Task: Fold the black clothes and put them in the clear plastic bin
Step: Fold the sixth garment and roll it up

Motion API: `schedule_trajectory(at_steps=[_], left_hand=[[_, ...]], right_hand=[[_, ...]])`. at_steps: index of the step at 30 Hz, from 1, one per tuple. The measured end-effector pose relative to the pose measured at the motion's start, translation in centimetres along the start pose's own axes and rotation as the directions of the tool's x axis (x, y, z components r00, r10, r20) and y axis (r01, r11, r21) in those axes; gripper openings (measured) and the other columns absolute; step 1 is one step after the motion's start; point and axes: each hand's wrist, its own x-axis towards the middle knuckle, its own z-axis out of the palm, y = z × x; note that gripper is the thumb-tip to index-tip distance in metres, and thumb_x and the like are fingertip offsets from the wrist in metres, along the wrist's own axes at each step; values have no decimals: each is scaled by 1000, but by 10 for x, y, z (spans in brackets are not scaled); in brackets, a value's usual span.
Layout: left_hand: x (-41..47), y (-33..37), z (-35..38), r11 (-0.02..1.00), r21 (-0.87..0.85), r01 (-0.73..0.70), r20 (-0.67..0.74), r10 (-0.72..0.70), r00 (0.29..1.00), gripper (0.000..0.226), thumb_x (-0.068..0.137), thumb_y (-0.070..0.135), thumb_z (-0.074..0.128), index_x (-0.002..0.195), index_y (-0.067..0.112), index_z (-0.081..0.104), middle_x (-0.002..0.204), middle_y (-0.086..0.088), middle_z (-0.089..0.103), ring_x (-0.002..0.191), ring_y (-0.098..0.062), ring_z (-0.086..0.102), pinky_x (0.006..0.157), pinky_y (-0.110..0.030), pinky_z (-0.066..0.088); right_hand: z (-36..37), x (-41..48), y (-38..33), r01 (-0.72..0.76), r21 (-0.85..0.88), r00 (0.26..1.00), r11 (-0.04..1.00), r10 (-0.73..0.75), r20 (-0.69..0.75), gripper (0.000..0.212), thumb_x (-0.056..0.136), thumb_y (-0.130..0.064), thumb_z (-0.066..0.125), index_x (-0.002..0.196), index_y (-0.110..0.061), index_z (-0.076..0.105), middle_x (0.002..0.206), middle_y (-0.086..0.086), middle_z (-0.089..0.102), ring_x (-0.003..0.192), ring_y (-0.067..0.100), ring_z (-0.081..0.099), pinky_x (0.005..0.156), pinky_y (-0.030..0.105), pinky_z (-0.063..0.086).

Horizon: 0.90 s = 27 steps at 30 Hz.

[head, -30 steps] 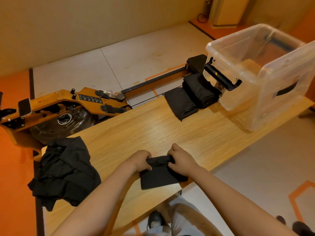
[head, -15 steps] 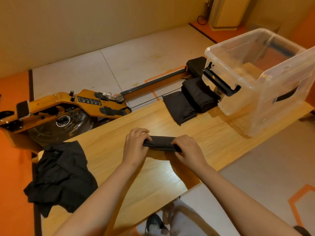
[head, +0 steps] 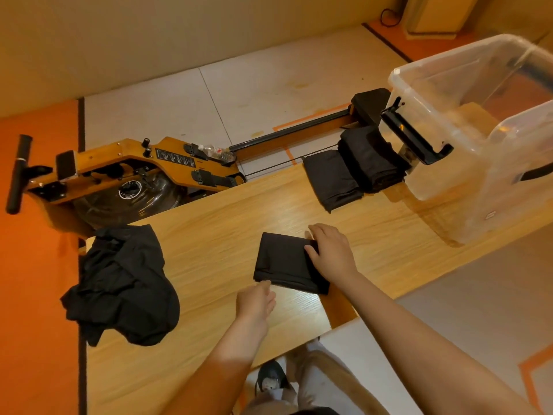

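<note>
A folded black garment [head: 282,260] lies flat on the wooden table [head: 227,229] in front of me. My right hand [head: 330,253] lies on its right edge, fingers over the cloth and thumb at the fold. My left hand [head: 256,301] is at the garment's near left corner, fingers loosely curled, and I cannot tell whether it pinches the cloth. Two folded black garments, one flat [head: 330,179] and one thicker [head: 371,158], lie by the clear plastic bin [head: 466,94] at the table's far right. A crumpled black heap [head: 122,283] hangs over the table's left end.
A wooden rowing machine [head: 125,169] with a black rail stands on the floor beyond the table. The bin has a black latch handle [head: 414,139] facing the folded garments. My shoe and trouser legs show below the table's near edge.
The rolled bundle held up in both hands now lies flat on the table as a folded rectangle. My left hand has dropped back to its near corner; my right hand rests on its right edge.
</note>
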Motion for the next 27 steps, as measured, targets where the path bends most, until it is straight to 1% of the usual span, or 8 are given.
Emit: schedule_trajectory(at_steps=[2,4,8,12,14,18,21,27], left_hand=[[-8,2,10,958,-208,195,109,-175,978,46,97,9,55,139,-3,40,132,-25,53,124,-34,52,108,-40,40],[-11,3,19,938,-253,235,148,-203,968,52,97,8,55,143,-4,35,140,-28,46,131,-36,46,111,-41,36],[-3,2,32,962,-204,181,139,-155,978,36,91,9,64,124,-2,54,118,-22,61,109,-30,60,100,-37,45],[6,-7,36,993,-83,86,65,-81,995,23,86,12,72,103,2,60,109,-18,67,102,-27,65,92,-37,52],[8,-9,36,996,-62,66,63,-62,996,18,85,11,73,96,4,60,108,-18,67,102,-27,66,93,-39,53],[6,-12,35,995,-65,77,125,-68,990,24,85,7,72,105,0,62,104,-17,70,92,-27,69,76,-38,58],[4,-14,32,999,-4,45,146,-44,988,25,86,14,73,106,3,63,101,-15,71,90,-27,69,78,-37,58],[5,-16,22,996,86,36,258,-57,965,43,87,28,70,124,10,57,109,-13,71,97,-30,69,83,-42,57]], right_hand=[[2,10,-2,-54,-57,996,997,58,69,33,95,-31,53,124,-15,56,120,5,60,112,23,51,96,35,40],[2,11,-2,-78,-100,989,992,89,114,31,96,-33,51,121,-15,58,117,5,60,110,22,51,93,34,40],[1,1,1,-180,19,960,983,172,219,29,95,-32,54,113,-10,62,113,8,56,105,23,54,83,35,48],[-6,-13,9,-348,230,902,909,258,345,19,93,-27,59,82,-12,55,87,3,55,81,20,55,66,31,43],[-10,-22,12,-421,328,872,845,278,403,20,92,-25,58,78,-13,50,79,4,56,74,18,53,65,31,40],[-16,-36,13,-571,507,801,646,302,517,16,92,-24,56,86,-11,50,85,11,52,77,21,50,67,31,37],[-22,-47,12,-642,588,760,493,307,573,17,95,-25,54,87,-9,53,85,11,55,76,22,54,69,31,41],[-31,-69,7,-696,687,716,209,258,648,24,98,-25,48,93,-7,64,79,6,65,68,15,63,55,25,49]])
